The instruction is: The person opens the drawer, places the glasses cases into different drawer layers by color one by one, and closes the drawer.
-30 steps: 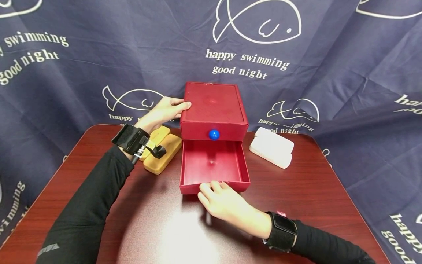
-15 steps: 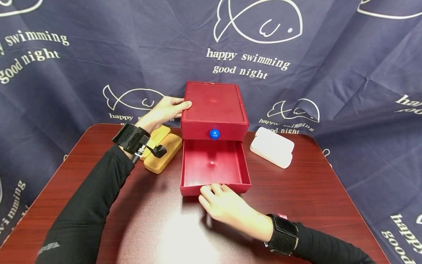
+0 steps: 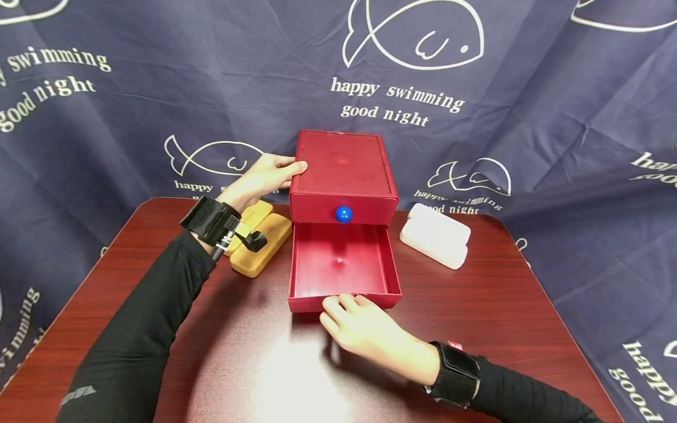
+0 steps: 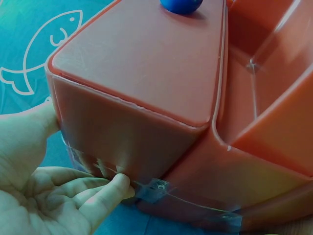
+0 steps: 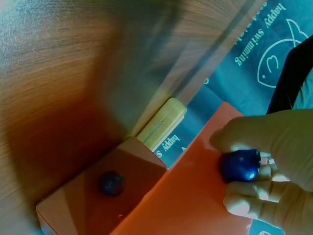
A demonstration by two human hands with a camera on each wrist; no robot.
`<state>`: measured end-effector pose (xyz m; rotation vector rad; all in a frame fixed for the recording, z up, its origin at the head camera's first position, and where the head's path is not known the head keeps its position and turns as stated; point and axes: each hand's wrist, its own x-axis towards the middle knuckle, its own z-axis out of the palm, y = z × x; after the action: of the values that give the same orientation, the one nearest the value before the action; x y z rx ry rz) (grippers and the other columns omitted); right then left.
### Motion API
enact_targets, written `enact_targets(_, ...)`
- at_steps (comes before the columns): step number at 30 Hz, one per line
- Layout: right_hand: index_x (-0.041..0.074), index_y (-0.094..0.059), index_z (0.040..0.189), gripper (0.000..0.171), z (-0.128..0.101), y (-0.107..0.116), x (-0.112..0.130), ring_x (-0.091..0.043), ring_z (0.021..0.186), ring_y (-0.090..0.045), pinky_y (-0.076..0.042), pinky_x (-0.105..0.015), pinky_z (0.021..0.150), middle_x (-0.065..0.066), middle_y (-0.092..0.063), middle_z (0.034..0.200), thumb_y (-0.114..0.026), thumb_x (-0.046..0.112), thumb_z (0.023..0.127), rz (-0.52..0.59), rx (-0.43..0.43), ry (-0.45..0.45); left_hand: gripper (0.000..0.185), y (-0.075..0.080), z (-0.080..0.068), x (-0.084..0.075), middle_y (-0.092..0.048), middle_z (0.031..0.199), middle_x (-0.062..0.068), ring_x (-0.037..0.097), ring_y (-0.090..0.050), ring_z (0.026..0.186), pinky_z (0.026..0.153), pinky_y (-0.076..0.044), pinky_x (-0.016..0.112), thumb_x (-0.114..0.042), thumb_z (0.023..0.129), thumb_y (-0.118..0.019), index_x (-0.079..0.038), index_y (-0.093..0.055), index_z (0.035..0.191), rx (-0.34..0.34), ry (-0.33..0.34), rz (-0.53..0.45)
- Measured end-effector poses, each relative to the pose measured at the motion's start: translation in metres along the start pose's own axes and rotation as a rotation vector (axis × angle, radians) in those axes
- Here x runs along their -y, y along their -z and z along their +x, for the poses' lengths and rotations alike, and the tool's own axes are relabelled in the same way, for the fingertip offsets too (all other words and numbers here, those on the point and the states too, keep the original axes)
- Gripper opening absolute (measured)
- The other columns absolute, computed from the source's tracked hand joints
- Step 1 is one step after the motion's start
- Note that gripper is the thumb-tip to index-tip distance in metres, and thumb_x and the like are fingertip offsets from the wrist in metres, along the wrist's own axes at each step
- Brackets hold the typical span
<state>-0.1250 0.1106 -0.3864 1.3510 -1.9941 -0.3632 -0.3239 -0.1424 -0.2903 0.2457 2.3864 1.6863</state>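
Note:
A red drawer box (image 3: 341, 164) has two levels. Its upper drawer is closed, with a blue ball knob (image 3: 344, 214) on the front. The lower drawer (image 3: 296, 303) is pulled far out, and its bare floor shows. My left hand (image 3: 267, 176) lies against the box's left side, thumb on the top edge. In the left wrist view its fingers (image 4: 105, 200) extend along the taped side wall. My right hand (image 3: 365, 329) is at the lower drawer's front. There, the right wrist view shows its thumb and curled fingers around a second blue knob (image 5: 239, 165), which the hand hides from the head view.
Two yellow oblong pieces with rounded ends (image 3: 261, 247) lie left of the box, partly under my left wrist. To the right lies a white two-part piece with rounded corners (image 3: 436, 238). A dark blue curtain (image 3: 211, 88) hangs behind the brown wooden table (image 3: 492, 294).

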Motion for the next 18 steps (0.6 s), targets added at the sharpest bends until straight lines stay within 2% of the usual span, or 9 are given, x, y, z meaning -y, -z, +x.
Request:
enact_targets(7,0.011,-0.058,0.089,0.024,-0.002,0.002,-0.003,-0.018,0.076,-0.051,-0.045,-0.023,0.059,-0.004,-0.054,0.090,-0.036,0.004,0.093,0.045,0.027,0.008,0.069,0.000,-0.001,0.000,-0.053,0.149,0.025,0.034,-0.059,0.132,0.115,-0.046,0.042,-0.030,0.102,-0.060,0.006,-0.033,0.155,0.002,-0.003,-0.019)
enact_targets(11,0.011,-0.059,0.090,0.004,-0.002,0.005,-0.004,-0.019,0.078,-0.052,-0.047,-0.023,0.060,-0.005,-0.054,0.092,-0.056,0.012,0.089,0.060,0.051,0.007,0.069,0.000,0.001,0.000,-0.053,0.148,0.025,0.035,-0.058,0.131,0.115,-0.046,0.043,-0.030,0.102,-0.060,0.007,-0.033,0.155,0.001,-0.005,-0.021)
enact_targets(14,0.012,-0.059,0.091,0.020,-0.002,0.009,-0.005,-0.019,0.080,-0.053,-0.048,-0.024,0.060,-0.005,-0.055,0.093,-0.072,0.021,0.079,0.066,0.065,0.004,0.070,0.000,0.001,0.001,-0.053,0.148,0.025,0.035,-0.059,0.131,0.115,-0.046,0.043,-0.031,0.102,-0.060,0.007,-0.033,0.155,-0.001,-0.004,-0.017)
enact_targets(16,0.012,-0.060,0.091,0.028,-0.002,0.011,-0.005,-0.019,0.080,-0.054,-0.048,-0.024,0.060,-0.005,-0.056,0.094,-0.078,0.025,0.074,0.067,0.071,0.002,0.070,0.000,0.001,0.001,-0.053,0.148,0.025,0.035,-0.059,0.131,0.115,-0.046,0.043,-0.031,0.102,-0.060,0.006,-0.033,0.155,0.000,-0.003,-0.016)
enact_targets(18,0.012,-0.060,0.091,0.025,-0.002,0.013,-0.006,-0.019,0.079,-0.055,-0.047,-0.023,0.059,-0.005,-0.056,0.094,-0.077,0.024,0.076,0.059,0.078,0.005,0.070,0.001,0.001,0.002,-0.053,0.149,0.024,0.034,-0.059,0.131,0.115,-0.046,0.042,-0.031,0.102,-0.060,0.006,-0.033,0.155,-0.001,-0.001,-0.012)
